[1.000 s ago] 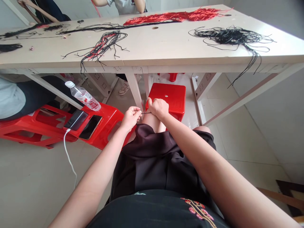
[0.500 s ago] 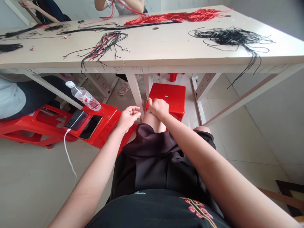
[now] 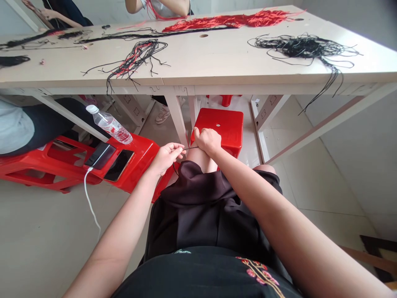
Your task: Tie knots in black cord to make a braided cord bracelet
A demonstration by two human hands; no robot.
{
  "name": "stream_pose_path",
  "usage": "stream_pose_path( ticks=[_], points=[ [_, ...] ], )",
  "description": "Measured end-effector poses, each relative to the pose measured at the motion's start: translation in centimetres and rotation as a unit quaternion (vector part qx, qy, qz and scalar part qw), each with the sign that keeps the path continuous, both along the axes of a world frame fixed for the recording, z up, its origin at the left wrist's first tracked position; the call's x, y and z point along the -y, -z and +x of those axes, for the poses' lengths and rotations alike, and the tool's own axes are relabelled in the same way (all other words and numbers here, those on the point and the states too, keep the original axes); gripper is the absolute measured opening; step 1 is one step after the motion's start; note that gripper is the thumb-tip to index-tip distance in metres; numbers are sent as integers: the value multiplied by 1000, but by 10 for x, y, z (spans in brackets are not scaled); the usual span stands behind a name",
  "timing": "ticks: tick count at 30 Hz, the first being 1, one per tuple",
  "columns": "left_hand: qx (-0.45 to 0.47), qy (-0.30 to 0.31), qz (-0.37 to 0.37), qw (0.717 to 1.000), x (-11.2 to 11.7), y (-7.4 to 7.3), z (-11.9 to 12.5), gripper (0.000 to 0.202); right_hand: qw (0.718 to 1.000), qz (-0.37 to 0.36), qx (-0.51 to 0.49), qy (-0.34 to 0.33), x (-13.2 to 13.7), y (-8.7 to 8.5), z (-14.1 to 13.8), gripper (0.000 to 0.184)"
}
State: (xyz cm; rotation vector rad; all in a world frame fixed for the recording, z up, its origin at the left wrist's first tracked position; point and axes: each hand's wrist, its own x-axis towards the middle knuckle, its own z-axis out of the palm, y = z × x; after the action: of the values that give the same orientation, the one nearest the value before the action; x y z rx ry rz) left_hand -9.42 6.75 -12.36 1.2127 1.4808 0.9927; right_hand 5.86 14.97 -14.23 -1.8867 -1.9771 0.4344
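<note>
A thin black cord (image 3: 190, 148) runs between my two hands, just above my bare knee. My left hand (image 3: 169, 157) pinches it between thumb and fingertips, and a loose tail hangs below that hand toward my dark skirt. My right hand (image 3: 208, 140) is closed in a fist on the cord's other end and rests over the knee; the end inside the fist is hidden. Beyond the hands stands a red plastic stool (image 3: 228, 124).
On the table (image 3: 211, 58) lie a tangled black cord bundle (image 3: 305, 46), a black-and-red bundle (image 3: 133, 60) and red cords (image 3: 235, 21). A water bottle (image 3: 111, 126), power bank (image 3: 99, 155) and phone (image 3: 119, 165) rest on a stool to the left. Other people sit nearby.
My left hand has moved slightly lower and its fingers have drawn closer together. The cord now slants a little, with more of its tail showing below. My right hand stays nearly still.
</note>
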Motion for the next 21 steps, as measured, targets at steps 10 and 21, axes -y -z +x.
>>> stream_pose_path(
  ticks=[10,21],
  points=[
    [-16,-24,44,999,-5,6,-6,18,1000,2,-5,4,-1,2,0,58],
    [20,-32,6,999,0,-1,-4,15,1000,10,0,1,1,0,0,60]
  ],
)
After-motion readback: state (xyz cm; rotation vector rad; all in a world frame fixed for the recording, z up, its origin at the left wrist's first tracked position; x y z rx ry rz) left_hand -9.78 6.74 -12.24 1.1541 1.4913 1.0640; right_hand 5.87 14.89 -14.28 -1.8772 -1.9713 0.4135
